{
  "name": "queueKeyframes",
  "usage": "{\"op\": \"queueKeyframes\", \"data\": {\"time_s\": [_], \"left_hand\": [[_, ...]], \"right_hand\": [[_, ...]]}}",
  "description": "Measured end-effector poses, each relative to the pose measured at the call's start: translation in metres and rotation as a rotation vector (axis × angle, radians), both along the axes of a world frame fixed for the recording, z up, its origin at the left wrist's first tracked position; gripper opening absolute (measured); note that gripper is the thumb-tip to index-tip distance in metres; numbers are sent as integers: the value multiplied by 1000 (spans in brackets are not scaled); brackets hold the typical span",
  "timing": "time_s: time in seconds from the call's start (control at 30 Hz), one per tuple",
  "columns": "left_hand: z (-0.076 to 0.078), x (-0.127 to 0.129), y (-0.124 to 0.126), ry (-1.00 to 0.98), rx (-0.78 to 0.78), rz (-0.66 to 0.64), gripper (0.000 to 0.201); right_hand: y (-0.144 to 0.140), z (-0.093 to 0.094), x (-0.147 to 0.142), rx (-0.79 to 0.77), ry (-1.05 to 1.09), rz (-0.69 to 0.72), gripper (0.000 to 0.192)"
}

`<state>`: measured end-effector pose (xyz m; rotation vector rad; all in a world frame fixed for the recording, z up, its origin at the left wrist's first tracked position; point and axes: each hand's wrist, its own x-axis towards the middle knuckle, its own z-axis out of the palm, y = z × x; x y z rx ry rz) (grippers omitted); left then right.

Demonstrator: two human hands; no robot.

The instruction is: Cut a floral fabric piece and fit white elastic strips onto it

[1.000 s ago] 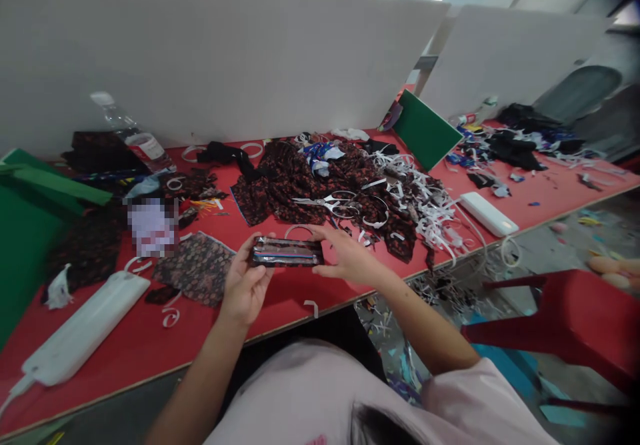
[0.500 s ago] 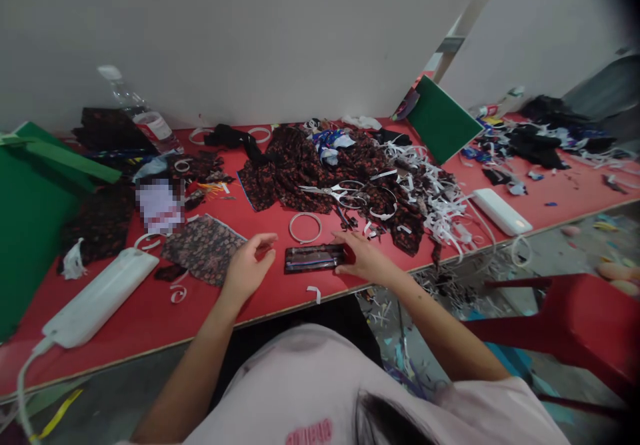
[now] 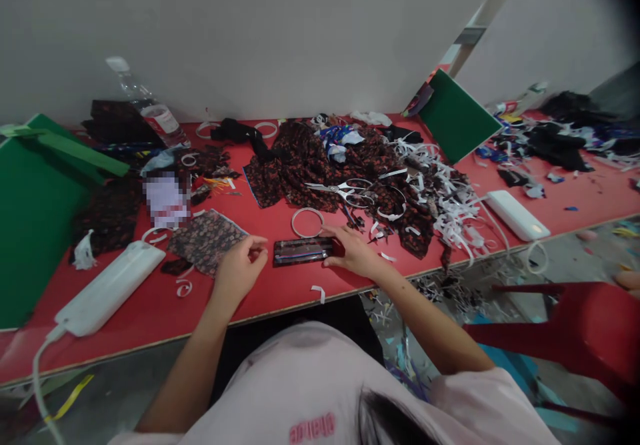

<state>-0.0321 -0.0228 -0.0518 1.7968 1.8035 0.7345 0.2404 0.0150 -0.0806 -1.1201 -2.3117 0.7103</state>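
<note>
My left hand (image 3: pixel 240 268) hovers over the front of the table beside a piece of dark floral fabric (image 3: pixel 205 238). Its fingers curl loosely, thumb and forefinger a little apart, with nothing visible in them. A dark flat rectangular piece (image 3: pixel 300 253), crossed by a thin pale-blue line, lies between my hands; its exact kind is unclear. My right hand (image 3: pixel 357 255) grips its right end, thumb on the near side and fingers on the far side. Just behind it is a white ring (image 3: pixel 307 223). Scissors (image 3: pixel 345 191) rest on the fabric heap behind.
White lamp-like units (image 3: pixel 110 288) with cords lie left and right on the red table (image 3: pixel 270 291). A bottle (image 3: pixel 155 115) leans at the back left. Green panels (image 3: pixel 455 115) stand at both sides. White scraps (image 3: pixel 450 211) pile up at right, near a red stool (image 3: pixel 595 331).
The dark rectangular piece has shifted left relative to the white ring, along with my right hand. My left hand has drawn slightly left. The camera view has turned a little.
</note>
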Motion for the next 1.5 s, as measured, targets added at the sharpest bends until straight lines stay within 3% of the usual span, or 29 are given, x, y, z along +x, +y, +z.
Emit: {"op": "queueKeyframes", "data": {"time_s": [0.27,0.63,0.93,1.1,1.33,1.5], "left_hand": [[-5,9,-12,-14,-78,32,30],[-9,22,4,27,-109,38,32],[-7,17,18,125,-188,-44,23],[3,11,21,204,-139,-38,19],[38,-19,45,317,-42,76,23],[40,-14,56,422,-7,25,25]], "right_hand": [[-2,0,0,17,0,10,76],[-2,1,1,21,-33,21,67],[-3,8,-1,0,-33,23,63],[-2,1,0,22,-23,3,63],[-3,0,1,5,4,8,61],[1,14,5,35,105,-11,24]]}}
